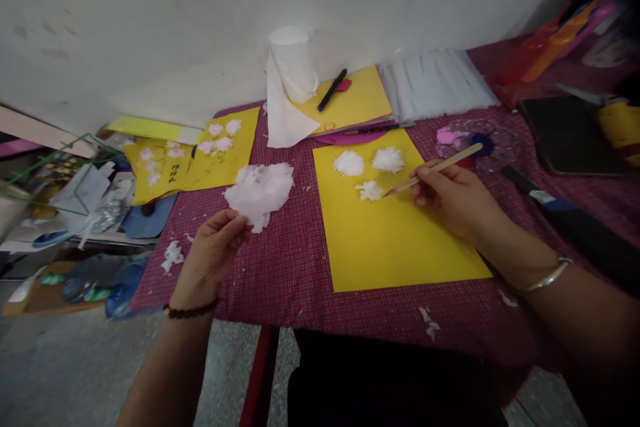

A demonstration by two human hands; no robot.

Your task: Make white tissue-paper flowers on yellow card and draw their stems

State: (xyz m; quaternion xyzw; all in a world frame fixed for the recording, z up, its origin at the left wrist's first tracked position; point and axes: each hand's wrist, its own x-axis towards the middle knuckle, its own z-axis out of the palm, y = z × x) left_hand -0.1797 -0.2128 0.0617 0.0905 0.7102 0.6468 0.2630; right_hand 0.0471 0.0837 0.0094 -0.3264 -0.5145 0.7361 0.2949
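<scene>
Below the stick (440,165), bare yellow sheet (395,247)

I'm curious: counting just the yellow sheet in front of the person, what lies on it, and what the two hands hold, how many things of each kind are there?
Yellow sheet: 1
White tufts on it: 3
Tissue pile, edge pinched by the left hand: 1
Wooden stick in the right hand: 1
Total: 6
</scene>
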